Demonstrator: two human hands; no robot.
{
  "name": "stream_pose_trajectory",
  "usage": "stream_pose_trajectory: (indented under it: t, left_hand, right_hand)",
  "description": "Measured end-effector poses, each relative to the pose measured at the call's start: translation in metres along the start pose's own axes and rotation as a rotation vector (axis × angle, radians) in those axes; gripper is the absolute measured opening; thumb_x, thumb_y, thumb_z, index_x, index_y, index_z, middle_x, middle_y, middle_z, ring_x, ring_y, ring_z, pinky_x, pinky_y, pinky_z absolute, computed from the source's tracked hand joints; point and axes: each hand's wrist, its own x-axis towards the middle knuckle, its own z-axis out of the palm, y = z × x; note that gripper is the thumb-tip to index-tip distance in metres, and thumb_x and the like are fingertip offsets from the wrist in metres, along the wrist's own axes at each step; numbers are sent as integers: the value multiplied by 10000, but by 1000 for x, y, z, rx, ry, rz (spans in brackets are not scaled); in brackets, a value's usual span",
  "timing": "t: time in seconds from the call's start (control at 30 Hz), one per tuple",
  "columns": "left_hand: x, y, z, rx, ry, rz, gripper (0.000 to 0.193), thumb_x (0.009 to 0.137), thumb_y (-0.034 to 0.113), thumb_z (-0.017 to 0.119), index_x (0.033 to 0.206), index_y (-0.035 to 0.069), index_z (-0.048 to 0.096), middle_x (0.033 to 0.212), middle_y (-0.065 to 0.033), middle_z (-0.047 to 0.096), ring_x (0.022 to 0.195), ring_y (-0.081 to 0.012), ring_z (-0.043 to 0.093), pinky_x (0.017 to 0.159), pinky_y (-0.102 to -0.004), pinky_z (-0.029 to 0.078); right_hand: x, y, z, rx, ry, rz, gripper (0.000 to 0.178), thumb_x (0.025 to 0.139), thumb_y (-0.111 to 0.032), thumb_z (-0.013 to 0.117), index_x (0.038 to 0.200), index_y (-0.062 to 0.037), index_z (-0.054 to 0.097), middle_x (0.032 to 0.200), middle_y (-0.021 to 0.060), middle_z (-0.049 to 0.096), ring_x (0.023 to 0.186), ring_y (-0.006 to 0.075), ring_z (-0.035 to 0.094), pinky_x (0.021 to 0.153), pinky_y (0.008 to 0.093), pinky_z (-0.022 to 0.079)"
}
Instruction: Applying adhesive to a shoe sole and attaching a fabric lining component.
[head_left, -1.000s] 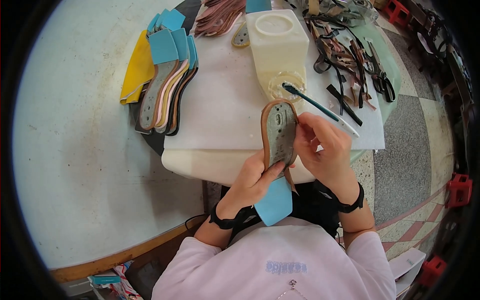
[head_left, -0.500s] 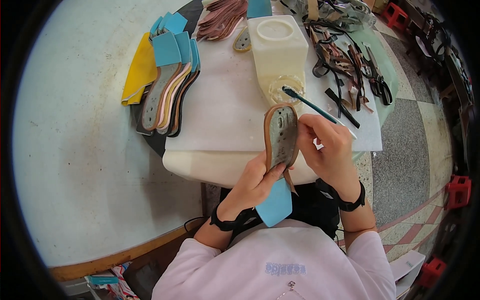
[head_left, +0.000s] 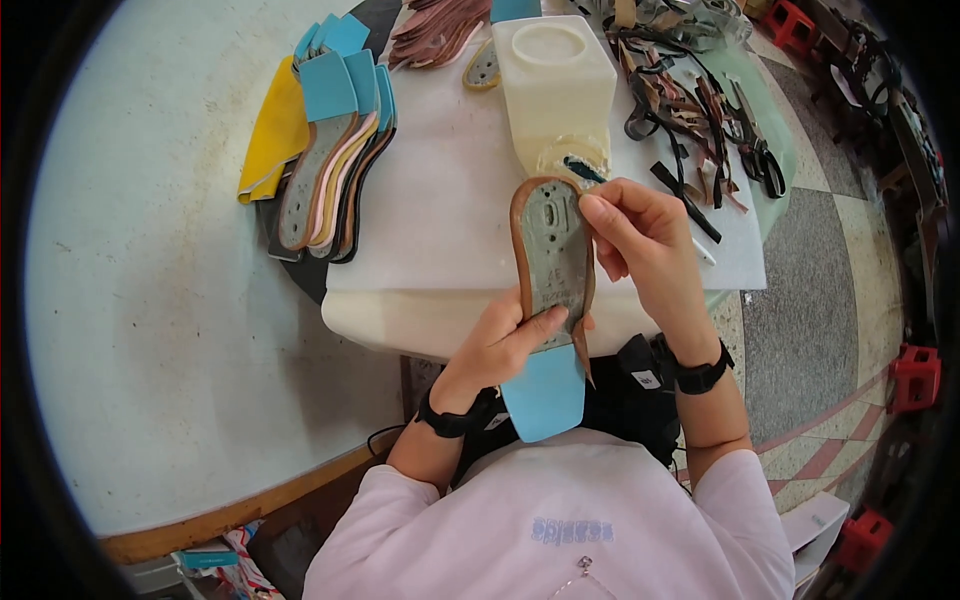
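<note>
An insole [head_left: 548,265] with a grey underside and a brown rim is held up in front of me, its rounded end pointing away. My left hand [head_left: 503,342] grips it near its middle, thumb on the grey face and fingers beneath. From its near end hangs a light blue flap [head_left: 545,396]. My right hand [head_left: 648,235] is closed, thumb and forefinger pinching the brown edging at the upper right of the insole. A loose brown tail of edging [head_left: 583,355] dangles along the right side. Just beyond the insole lies a brush [head_left: 583,170], its handle mostly hidden behind my right hand.
A cut-open whitish plastic jug [head_left: 556,90] with pale paste stands on the white board [head_left: 440,200]. Stacked insoles [head_left: 325,185] and a yellow cloth [head_left: 272,140] are at the left. Scraps [head_left: 690,120] and scissors [head_left: 755,145] lie right. Red stools [head_left: 915,378] stand on the floor.
The insole has turned more face-up and shifted slightly away and left. My right hand has moved up along its edge, with thumb and forefinger now at the upper right rim.
</note>
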Motion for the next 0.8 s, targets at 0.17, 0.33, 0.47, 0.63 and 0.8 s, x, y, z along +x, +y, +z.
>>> stream_pose_trajectory:
  t: [0.17, 0.33, 0.47, 0.63, 0.8]
  left_hand:
    - [4, -2, 0, -86, -9, 33, 204, 935, 105, 446, 1088, -20, 496, 956, -75, 600, 873, -157, 571, 792, -296, 460]
    - [1, 1, 0, -161, -28, 43, 203, 935, 99, 440, 1089, -26, 481, 953, -94, 600, 801, -176, 609, 727, -303, 496]
    - [-1, -2, -2, -196, -12, 43, 205, 935, 98, 438, 1096, -22, 477, 946, -100, 607, 817, -176, 606, 737, -300, 492]
    - [-1, -6, -3, -182, -27, 97, 239, 931, 120, 447, 1121, -22, 472, 934, -107, 621, 871, -181, 599, 783, -301, 478]
    - [-5, 1, -2, -193, 18, 127, 263, 929, 126, 451, 1142, -28, 468, 964, -113, 611, 897, -185, 593, 800, -308, 472]
  right_hand:
    - [-1, 9, 11, -233, 105, -131, 177, 881, -118, 580, 790, 30, 613, 573, -26, 499, 509, 16, 416, 439, 187, 326]
    - [-5, 9, 16, -351, 128, -203, 157, 876, -102, 585, 828, 43, 625, 580, -14, 508, 532, 33, 434, 472, 203, 361]
    - [-12, 14, 16, -173, 68, -89, 175, 875, -122, 597, 874, 47, 641, 603, -11, 531, 545, 31, 463, 447, 200, 370]
    - [-16, 15, 19, -51, 57, -101, 204, 871, -152, 610, 889, 47, 656, 618, -19, 534, 533, 31, 472, 424, 192, 367]
    - [-19, 30, 29, -182, 132, -230, 154, 843, -118, 635, 894, 24, 667, 593, -3, 473, 556, 61, 395, 495, 226, 315]
